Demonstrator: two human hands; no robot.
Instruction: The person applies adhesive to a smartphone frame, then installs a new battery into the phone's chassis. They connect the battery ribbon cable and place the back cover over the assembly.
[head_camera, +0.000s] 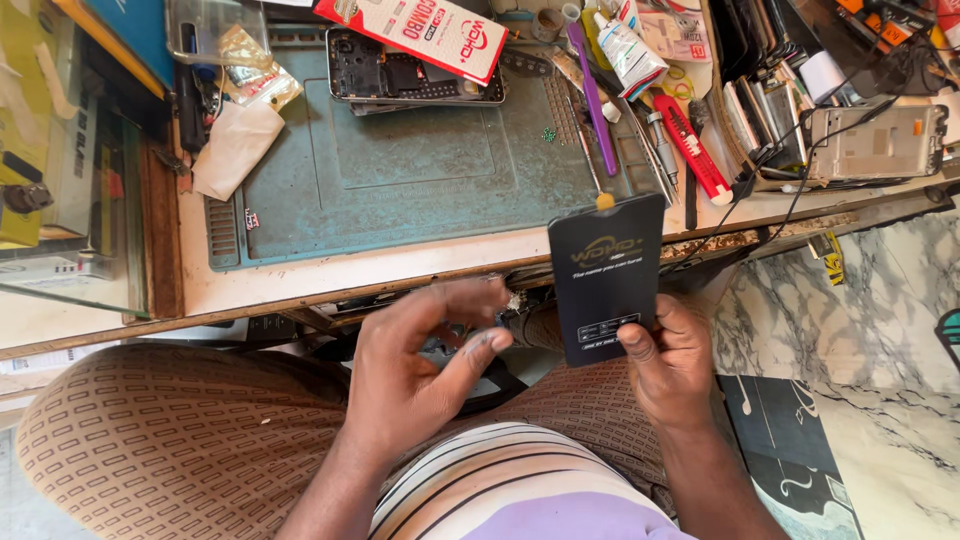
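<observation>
Unpacking stage, seated at the bench. The right hand (672, 362) pinches the lower edge of a flat black rectangular card sleeve (606, 277), held upright over the lap before the teal silicone repair mat (420, 170). The left hand (420, 365), fingers loosely curled and empty, hovers just beside it. Opening the sleeve likely calls for a grip at its top end.

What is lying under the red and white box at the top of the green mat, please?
An opened phone lies under the red and white box, resting on the green mat. Its upper right part is covered by the box.
</observation>
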